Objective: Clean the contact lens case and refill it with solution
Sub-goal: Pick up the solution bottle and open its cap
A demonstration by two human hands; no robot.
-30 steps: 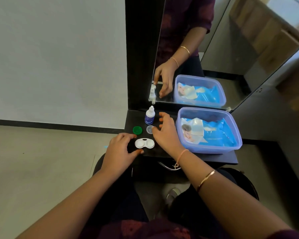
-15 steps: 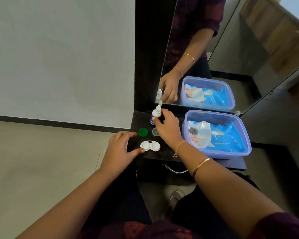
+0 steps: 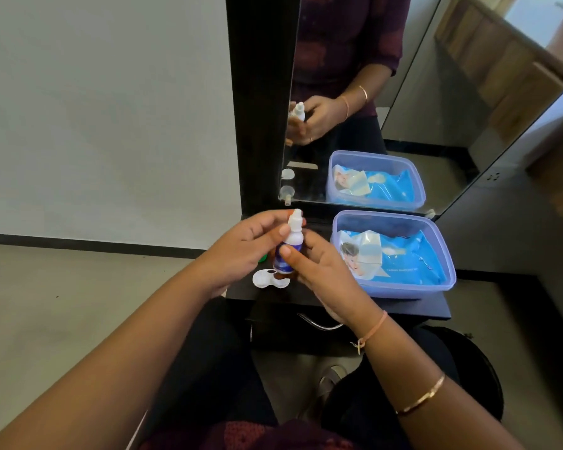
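A small solution bottle [image 3: 288, 246] is held upright above the black table [image 3: 403, 307], just over the white contact lens case [image 3: 267, 278]. The bottle's white cap is pinched between the thumb and curled fingers of the left hand [image 3: 241, 251]. The lower body of the bottle is gripped by the right hand [image 3: 322, 274], the thumb being laid across the blue label and the fingers wrapped behind it. Print on the label is too blurred to be read.

The case lies flat on the table with both wells uncovered and is partly hidden by the bottle. A sliver of a green lid [image 3: 263, 258] is seen under the left hand. To the right, a translucent blue tub [image 3: 403, 289] is set on the table. A blue pack of wipes [image 3: 407, 259] with a child's picture lies in it, and its line of white lettering cannot be made out. The hands, bottle and tub are reflected in the mirror [image 3: 436, 131] behind.
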